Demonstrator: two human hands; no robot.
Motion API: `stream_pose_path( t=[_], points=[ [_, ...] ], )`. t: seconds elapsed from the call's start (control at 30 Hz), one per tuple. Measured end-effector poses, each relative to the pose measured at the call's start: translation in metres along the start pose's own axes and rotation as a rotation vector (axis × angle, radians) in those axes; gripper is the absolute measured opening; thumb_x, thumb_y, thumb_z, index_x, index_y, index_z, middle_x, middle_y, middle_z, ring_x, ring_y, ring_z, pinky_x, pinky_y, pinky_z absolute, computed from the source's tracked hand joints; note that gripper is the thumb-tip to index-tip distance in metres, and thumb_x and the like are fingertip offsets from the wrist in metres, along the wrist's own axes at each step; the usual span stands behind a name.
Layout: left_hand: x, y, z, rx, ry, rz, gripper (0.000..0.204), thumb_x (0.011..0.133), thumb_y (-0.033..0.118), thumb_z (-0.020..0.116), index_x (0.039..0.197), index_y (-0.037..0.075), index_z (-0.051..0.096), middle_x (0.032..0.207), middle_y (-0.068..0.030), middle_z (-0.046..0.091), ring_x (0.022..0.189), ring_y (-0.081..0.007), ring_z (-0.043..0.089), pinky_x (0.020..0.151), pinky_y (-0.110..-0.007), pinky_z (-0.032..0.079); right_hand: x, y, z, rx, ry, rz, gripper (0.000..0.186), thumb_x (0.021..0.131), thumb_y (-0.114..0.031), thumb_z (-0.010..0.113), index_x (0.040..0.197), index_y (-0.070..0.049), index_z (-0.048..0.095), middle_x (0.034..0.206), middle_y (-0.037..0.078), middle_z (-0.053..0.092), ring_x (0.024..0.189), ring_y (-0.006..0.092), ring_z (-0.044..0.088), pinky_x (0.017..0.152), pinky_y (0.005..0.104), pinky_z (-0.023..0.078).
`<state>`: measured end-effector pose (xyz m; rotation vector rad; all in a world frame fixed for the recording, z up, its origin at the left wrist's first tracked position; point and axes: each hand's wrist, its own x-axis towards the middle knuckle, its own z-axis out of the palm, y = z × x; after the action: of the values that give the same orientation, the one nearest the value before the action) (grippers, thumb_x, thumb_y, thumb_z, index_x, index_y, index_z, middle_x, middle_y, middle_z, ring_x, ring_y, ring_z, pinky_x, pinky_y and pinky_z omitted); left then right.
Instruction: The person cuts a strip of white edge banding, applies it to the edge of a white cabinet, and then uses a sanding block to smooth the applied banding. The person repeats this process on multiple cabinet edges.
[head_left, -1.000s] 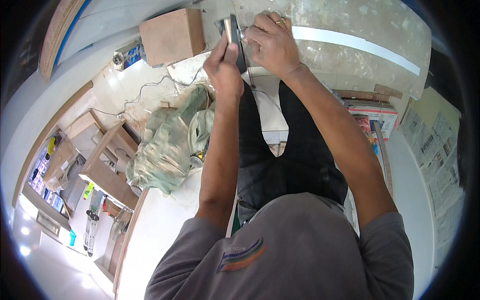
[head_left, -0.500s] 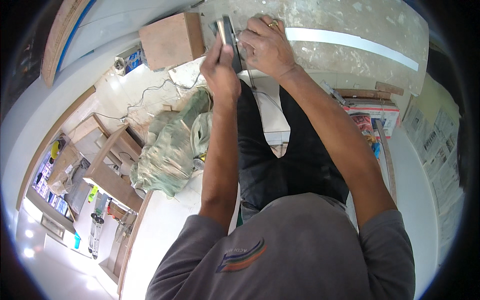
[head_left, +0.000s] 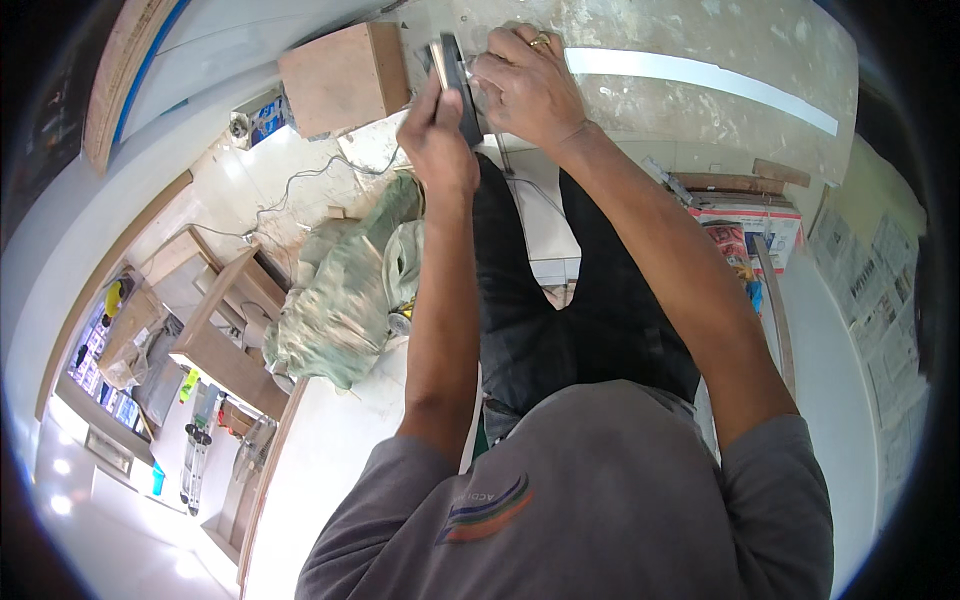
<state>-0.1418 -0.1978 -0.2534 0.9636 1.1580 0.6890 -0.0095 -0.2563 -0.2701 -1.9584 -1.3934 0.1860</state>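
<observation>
My left hand is closed around a narrow dark piece with a pale wood-coloured strip along it. The piece stands tilted just above my lap, and its upper end is blurred. My right hand, with a ring on one finger, is right beside it. Its fingers are curled in toward the dark piece's side; whatever they pinch is hidden and smeared. A long white strip lies on the stained grey worktop, running to the right from behind my right hand.
A brown wooden box stands at the left of the worktop. A grey cable crosses the floor. Beside my left forearm lies a crumpled green cloth. Wood strips and a carton are at the right. A stepladder stands far left.
Both hands have shifted very slightly, the right one a little to the left. The dark piece stays in my left hand.
</observation>
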Motion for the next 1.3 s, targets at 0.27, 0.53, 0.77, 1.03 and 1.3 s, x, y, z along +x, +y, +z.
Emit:
stream_pose_path(
  t=[0.27,0.53,0.77,1.03,1.3],
  points=[
    [0.001,0.003,0.004,0.021,0.050,-0.044,0.044,0.096,-0.002,0.063,0.139,-0.008,0.064,0.126,-0.0144,0.071,0.110,-0.0192,0.065,0.100,-0.030,0.050,-0.002,0.000,0.000,0.019,0.000,-0.001,0.020,0.069,-0.015,0.079,0.089,-0.015,0.075,0.108,0.000,0.063,0.112,0.0238,0.059,0.094,0.0461,0.038],
    [-0.006,0.008,0.010,0.002,0.048,-0.005,0.039,0.100,-0.002,0.062,0.138,-0.010,0.064,0.115,-0.0084,0.072,0.099,-0.0145,0.064,0.091,-0.028,0.052,0.001,-0.003,-0.004,0.033,0.060,-0.021,0.018,0.070,-0.006,0.076,0.085,-0.014,0.071,0.096,0.000,0.058,0.104,0.0238,0.058,0.089,0.0423,0.039],
    [0.003,0.019,0.019,0.004,-0.129,0.120,0.044,0.096,-0.003,0.061,0.139,-0.010,0.063,0.129,-0.0147,0.071,0.117,-0.0174,0.064,0.105,-0.029,0.047,0.000,-0.001,-0.005,-0.012,-0.057,0.020,0.019,0.069,-0.014,0.079,0.087,-0.016,0.074,0.106,0.000,0.061,0.113,0.0229,0.058,0.096,0.0451,0.037],
    [0.006,0.018,0.016,0.149,-0.020,0.045,0.039,0.096,-0.001,0.060,0.134,-0.006,0.069,0.107,-0.0058,0.070,0.094,-0.0124,0.060,0.085,-0.026,0.048,0.002,-0.002,-0.004,0.033,0.035,-0.019,0.016,0.071,-0.009,0.077,0.086,-0.014,0.072,0.098,0.000,0.059,0.106,0.0236,0.058,0.091,0.0432,0.039],
    [-0.067,-0.028,-0.064,-0.141,0.124,-0.251,0.045,0.099,0.000,0.062,0.143,-0.008,0.060,0.124,-0.0116,0.071,0.112,-0.0175,0.065,0.100,-0.031,0.051,-0.001,0.001,-0.003,0.057,-0.024,0.005,0.013,0.078,-0.016,0.078,0.090,-0.015,0.074,0.104,0.001,0.060,0.111,0.0231,0.058,0.094,0.0466,0.038]
  ],
)
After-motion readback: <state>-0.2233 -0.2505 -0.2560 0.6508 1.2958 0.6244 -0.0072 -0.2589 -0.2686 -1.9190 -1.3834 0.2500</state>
